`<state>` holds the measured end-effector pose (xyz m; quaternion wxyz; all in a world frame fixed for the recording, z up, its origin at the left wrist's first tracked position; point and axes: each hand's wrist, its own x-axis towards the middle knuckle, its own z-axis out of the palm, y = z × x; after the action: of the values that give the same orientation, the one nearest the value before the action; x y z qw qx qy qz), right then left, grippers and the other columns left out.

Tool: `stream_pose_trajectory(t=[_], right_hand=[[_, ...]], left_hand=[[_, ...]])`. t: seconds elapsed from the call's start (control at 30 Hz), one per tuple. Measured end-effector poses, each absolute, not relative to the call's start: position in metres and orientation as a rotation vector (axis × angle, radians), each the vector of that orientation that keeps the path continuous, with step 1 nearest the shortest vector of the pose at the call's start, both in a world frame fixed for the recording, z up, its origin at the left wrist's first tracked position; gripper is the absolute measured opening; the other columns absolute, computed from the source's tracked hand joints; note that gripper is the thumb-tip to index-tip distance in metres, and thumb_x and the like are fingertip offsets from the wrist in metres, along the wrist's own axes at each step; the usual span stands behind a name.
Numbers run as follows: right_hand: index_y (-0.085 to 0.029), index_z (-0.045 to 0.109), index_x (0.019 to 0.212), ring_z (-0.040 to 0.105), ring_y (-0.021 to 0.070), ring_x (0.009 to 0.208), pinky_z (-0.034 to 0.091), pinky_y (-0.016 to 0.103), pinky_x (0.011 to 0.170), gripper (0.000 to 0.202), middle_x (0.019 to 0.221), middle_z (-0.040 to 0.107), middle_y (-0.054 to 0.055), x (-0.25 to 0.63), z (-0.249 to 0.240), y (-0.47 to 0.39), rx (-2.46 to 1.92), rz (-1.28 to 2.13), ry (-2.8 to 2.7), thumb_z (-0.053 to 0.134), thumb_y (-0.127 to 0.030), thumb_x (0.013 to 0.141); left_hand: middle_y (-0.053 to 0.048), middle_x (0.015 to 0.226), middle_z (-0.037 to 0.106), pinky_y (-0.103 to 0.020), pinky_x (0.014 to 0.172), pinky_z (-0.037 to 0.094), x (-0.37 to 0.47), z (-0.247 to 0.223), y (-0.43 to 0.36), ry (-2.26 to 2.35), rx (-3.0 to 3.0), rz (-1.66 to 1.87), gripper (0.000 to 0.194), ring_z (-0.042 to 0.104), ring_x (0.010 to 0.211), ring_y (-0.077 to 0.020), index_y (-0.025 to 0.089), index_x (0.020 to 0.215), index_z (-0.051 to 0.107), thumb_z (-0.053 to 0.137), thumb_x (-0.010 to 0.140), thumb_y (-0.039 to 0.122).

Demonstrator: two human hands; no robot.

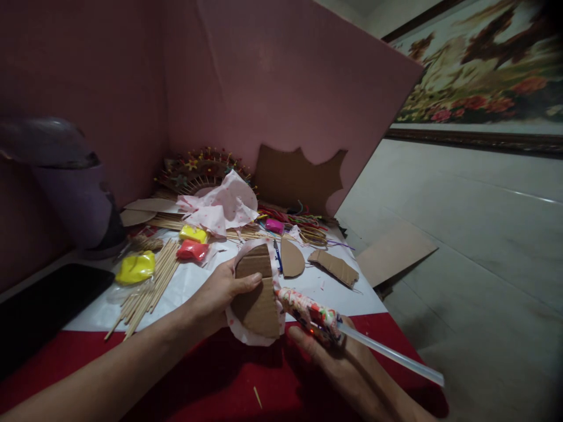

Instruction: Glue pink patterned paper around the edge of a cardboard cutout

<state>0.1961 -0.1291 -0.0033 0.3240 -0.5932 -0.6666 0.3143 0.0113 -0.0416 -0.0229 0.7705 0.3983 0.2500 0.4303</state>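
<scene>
My left hand point(224, 288) is closed on a half-round cardboard piece point(255, 308), thumb on its bare brown face. Pink-dotted white fabric point(241, 337) sticks out around the cardboard's curved edge. In my right hand point(332, 351) is a patterned hot glue gun point(310, 313), with a long clear glue stick point(391, 354) coming out of its back end. The gun's tip is at the straight right edge of the cardboard; whether it touches cannot be made out. A small red light glows on the gun. My right fingers are partly hidden behind it.
Beyond my hands lie another cardboard half-round point(291, 258), a cardboard scrap point(335, 268), bamboo sticks point(152, 287), yellow clay point(135, 268), red clay point(192, 250) and crumpled fabric point(224, 205). A black flat object point(57, 305) lies left. The red-covered table edge point(422, 375) is at right.
</scene>
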Motion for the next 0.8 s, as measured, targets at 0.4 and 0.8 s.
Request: stream_pose_trajectory(t=[0.4,0.8], right_hand=[[-0.026,0.058,0.123,0.059,0.0251,0.108,0.049,0.036,0.092,0.039,0.113,0.067,0.005,0.199,-0.005,-0.131,-1.510,0.812,-1.734,0.058,-0.035,0.085],[-0.027,0.054,0.126,0.056,0.0226,0.112,0.044,0.034,0.096,0.039,0.121,0.063,0.004,0.193,0.001,-0.130,-1.459,0.924,-1.732,0.054,-0.035,0.089]], left_hand=[[-0.005,0.080,0.070,-0.032,0.063,0.053,0.011,-0.027,-0.040,0.580,0.866,0.945,0.035,0.064,0.067,-0.0184,0.020,0.102,0.058,0.072,0.070,0.018],[-0.004,0.080,0.070,-0.032,0.063,0.052,0.012,-0.019,-0.042,0.528,0.863,0.930,0.034,0.065,0.066,-0.0182,0.020,0.101,0.056,0.070,0.071,0.015]])
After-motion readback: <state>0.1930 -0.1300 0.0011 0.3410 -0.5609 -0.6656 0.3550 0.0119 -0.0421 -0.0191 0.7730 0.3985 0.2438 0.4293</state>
